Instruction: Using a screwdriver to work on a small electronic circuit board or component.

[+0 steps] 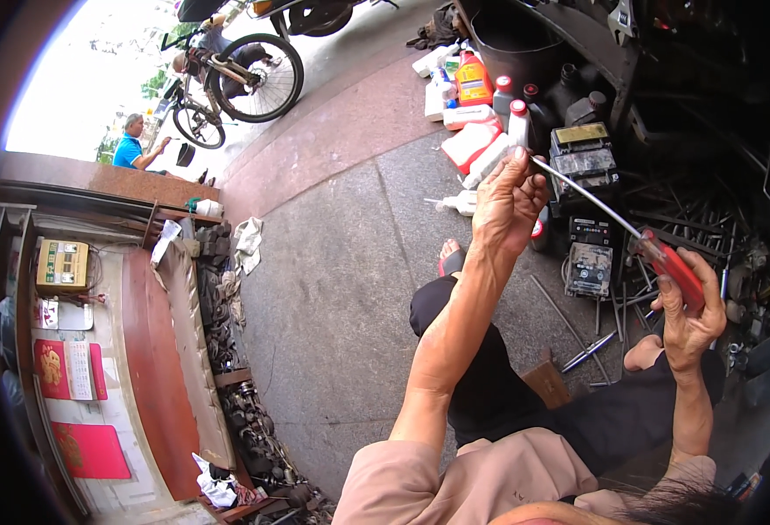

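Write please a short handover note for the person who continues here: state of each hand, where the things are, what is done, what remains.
Left hand: raised, fingertips pinching the tip of the screwdriver.
Right hand: gripping its red handle, the long metal shaft spanning between both hands.
Around: batteries and bottles on the pavement ahead, loose metal rods by the knees.
Done: screwdriver is picked up.
Left: it touches no workpiece yet.

I look down on a grey stone floor (332, 289) that meets a reddish paving strip (350, 122). Daylight glares at upper left, where a bicycle (236, 83) stands. A brown bench (153, 350) runs along the left; plastic bottles (477, 122) cluster at top.
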`<state>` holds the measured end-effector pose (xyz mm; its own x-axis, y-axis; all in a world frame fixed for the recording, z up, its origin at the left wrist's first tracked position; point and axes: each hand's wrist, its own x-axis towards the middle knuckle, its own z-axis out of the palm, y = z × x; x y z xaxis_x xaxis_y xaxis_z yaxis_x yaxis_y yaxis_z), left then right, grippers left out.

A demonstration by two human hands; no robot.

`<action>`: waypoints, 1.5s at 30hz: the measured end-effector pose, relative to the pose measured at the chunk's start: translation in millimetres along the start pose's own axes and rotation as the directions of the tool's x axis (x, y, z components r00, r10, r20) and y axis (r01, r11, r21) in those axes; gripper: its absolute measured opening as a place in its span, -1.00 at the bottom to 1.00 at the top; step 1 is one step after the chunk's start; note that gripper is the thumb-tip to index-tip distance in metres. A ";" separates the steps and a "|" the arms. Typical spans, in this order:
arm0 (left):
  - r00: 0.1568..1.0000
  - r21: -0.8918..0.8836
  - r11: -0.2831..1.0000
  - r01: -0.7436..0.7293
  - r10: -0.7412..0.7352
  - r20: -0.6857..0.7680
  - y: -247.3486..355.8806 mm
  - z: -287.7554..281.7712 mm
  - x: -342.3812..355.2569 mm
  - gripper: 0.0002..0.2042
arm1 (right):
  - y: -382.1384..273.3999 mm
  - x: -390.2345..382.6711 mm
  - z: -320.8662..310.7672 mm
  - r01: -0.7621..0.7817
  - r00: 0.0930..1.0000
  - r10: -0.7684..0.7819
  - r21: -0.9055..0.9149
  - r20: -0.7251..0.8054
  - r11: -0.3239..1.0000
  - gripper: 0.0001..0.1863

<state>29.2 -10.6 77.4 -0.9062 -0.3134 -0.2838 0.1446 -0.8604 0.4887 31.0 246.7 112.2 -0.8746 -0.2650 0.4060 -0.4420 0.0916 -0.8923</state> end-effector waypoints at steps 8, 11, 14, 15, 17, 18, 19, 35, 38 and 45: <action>1.000 -0.009 1.000 0.005 -0.005 -0.005 -2.6 -2.7 0.9 -0.91 | 0.7 1.4 2.9 0.288 0.957 -0.276 -0.227 0.086 0.930 -0.63; 0.997 -0.020 1.000 -0.003 0.001 -0.071 -8.4 -5.4 3.1 -0.90 | 1.7 2.3 5.2 0.459 0.887 -0.415 -0.299 0.201 0.836 -0.60; 0.994 -0.012 1.000 0.005 -0.007 -0.106 -12.0 -7.8 4.9 -0.89 | 3.4 3.4 7.6 0.511 0.858 -0.459 -0.287 0.231 0.810 -0.60; 0.995 -0.005 1.000 0.019 -0.019 -0.101 -12.3 -7.9 5.5 -0.89 | 3.4 3.7 8.0 0.532 0.845 -0.476 -0.293 0.244 0.794 -0.60; 0.996 0.012 0.999 0.041 -0.040 -0.082 -14.3 -10.1 8.2 -0.88 | 2.5 4.1 7.6 0.527 0.848 -0.470 -0.293 0.246 0.797 -0.60; 0.996 0.013 0.999 0.040 -0.039 -0.082 -15.5 -11.3 9.1 -0.88 | 1.9 4.2 7.4 0.523 0.850 -0.464 -0.294 0.249 0.800 -0.60; 0.995 0.011 0.999 0.049 -0.048 -0.084 -15.1 -11.0 9.1 -0.87 | 1.7 4.2 7.3 0.525 0.849 -0.467 -0.292 0.247 0.799 -0.60; 0.990 -0.056 0.997 0.052 -0.059 -0.129 -12.7 -7.8 3.2 -0.89 | 5.9 0.4 14.1 0.568 0.814 -0.477 -0.285 0.331 0.772 -0.56; 0.991 -0.054 0.997 0.047 -0.054 -0.126 -12.0 -9.8 3.3 -0.89 | 5.7 1.3 15.0 0.557 0.817 -0.462 -0.265 0.344 0.787 -0.56; 0.991 -0.057 0.997 0.050 -0.057 -0.122 -12.3 -11.8 5.3 -0.88 | 4.9 2.5 15.5 0.577 0.803 -0.469 -0.288 0.367 0.764 -0.56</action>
<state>27.3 -6.4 60.1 -0.8577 -0.3106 -0.4098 0.1211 -0.8965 0.4261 29.8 231.6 105.8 -0.4222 -0.6081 0.6722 -0.9001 0.1933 -0.3905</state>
